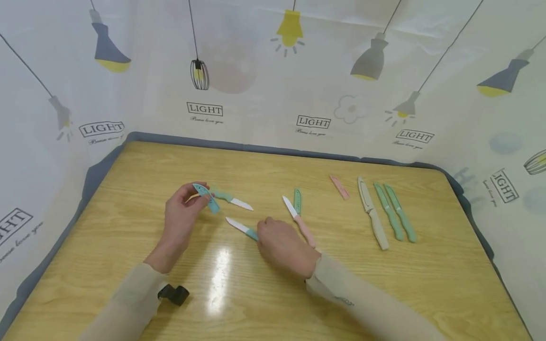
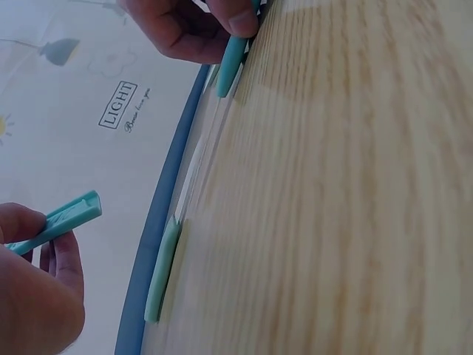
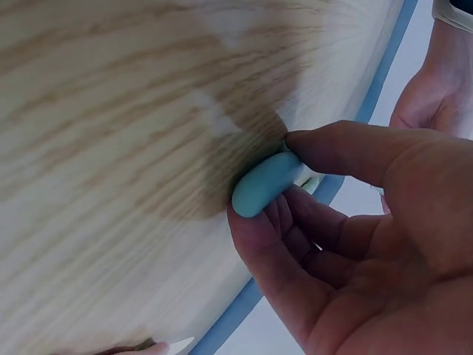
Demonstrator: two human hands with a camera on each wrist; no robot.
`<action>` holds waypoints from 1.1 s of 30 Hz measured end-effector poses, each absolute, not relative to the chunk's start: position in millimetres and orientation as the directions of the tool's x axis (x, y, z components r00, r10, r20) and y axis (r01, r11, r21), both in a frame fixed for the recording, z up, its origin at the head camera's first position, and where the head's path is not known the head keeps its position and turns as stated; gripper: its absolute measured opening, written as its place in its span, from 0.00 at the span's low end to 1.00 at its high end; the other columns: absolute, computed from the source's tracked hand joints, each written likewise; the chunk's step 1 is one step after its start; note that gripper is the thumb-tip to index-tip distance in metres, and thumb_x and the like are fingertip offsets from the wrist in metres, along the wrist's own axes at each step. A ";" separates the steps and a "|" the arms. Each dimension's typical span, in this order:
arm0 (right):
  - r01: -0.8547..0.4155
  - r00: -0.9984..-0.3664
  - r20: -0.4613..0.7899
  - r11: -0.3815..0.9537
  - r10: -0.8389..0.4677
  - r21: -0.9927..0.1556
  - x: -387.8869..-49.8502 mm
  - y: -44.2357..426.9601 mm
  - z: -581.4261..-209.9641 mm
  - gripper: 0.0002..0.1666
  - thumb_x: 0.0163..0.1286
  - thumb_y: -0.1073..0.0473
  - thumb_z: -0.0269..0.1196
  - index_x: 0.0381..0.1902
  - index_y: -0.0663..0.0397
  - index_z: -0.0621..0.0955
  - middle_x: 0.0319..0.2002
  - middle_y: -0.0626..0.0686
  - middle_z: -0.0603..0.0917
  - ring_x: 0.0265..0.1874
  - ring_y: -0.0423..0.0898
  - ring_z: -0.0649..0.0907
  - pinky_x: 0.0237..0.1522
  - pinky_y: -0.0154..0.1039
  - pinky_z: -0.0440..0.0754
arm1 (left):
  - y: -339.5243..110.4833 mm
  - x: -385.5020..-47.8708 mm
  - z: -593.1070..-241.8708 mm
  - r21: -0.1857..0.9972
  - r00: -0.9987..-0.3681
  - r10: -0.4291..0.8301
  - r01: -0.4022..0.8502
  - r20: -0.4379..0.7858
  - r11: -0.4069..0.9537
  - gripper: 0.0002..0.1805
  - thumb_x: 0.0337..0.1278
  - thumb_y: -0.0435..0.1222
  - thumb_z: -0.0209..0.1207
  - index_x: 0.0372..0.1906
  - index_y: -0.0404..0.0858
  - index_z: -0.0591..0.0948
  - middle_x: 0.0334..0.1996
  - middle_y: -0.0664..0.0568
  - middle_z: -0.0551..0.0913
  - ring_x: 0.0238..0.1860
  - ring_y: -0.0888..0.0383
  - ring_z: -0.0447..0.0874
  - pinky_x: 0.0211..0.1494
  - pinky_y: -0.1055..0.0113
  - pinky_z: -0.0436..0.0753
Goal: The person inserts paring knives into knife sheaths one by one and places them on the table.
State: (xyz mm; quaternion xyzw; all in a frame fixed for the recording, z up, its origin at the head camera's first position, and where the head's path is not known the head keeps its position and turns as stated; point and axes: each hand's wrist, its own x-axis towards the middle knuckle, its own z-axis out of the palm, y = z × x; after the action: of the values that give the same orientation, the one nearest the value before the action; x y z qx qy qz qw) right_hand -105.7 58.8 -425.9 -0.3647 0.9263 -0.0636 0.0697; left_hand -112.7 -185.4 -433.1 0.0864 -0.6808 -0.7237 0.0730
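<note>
Table (image 1: 256, 303) carries several knives and sheaths. Left hand (image 1: 181, 215): fingers curled, pinching the blue sheath (image 1: 212, 204) between thumb and fingers, raised above the table, wide end away from the palm. Right hand (image 1: 283, 244): fingers close together, gripping the blue knife (image 1: 241, 228) by its handle; bare blade points toward the left hand, clear of the blue sheath. Contact between blue knife and table cannot be told. Green knife (image 1: 232, 201), unsheathed, lies beyond the blue knife. Pink knife (image 1: 301, 223), also unsheathed, lies near the right hand, with the green sheath (image 1: 297, 202) just beside its blade. Farther right: pink sheath (image 1: 340, 187), then a sheathed beige knife (image 1: 370, 210).
</note>
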 end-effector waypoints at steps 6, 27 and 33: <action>-0.586 -0.744 -0.154 0.746 -0.650 -0.317 -104.7 66.4 -422.9 0.05 0.71 0.63 0.65 0.36 0.60 0.81 0.28 0.49 0.76 0.22 0.40 0.72 0.22 0.30 0.73 | -180.4 -113.8 -432.3 0.995 -0.973 -0.232 0.007 -0.016 -0.095 0.18 0.69 0.28 0.63 0.60 0.27 0.78 0.53 0.44 0.84 0.48 0.57 0.87 0.56 0.71 0.85; -0.454 -0.767 -0.009 0.552 -0.642 -0.700 -86.3 136.3 -406.9 0.09 0.71 0.67 0.61 0.47 0.59 0.84 0.36 0.48 0.87 0.32 0.40 0.83 0.30 0.32 0.82 | -148.8 -115.8 -431.5 0.918 -0.997 -0.034 -0.053 -0.072 -0.392 0.24 0.74 0.28 0.58 0.67 0.24 0.66 0.61 0.34 0.82 0.56 0.52 0.88 0.63 0.60 0.83; -0.383 -0.785 -0.029 0.520 -0.619 -0.763 -79.3 157.4 -409.6 0.07 0.74 0.67 0.62 0.48 0.60 0.82 0.40 0.52 0.88 0.39 0.43 0.87 0.34 0.33 0.86 | -134.3 -114.2 -433.6 0.895 -0.995 -0.006 -0.086 -0.099 -0.439 0.22 0.75 0.26 0.56 0.67 0.24 0.66 0.59 0.39 0.84 0.58 0.50 0.86 0.61 0.59 0.84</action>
State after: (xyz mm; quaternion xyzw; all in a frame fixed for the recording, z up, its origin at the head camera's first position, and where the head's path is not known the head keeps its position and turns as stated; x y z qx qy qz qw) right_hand -79.3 157.4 -409.6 -0.2917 0.8589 -0.3933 0.1502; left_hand -114.2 -134.3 -433.6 0.0436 -0.5293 -0.8470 -0.0235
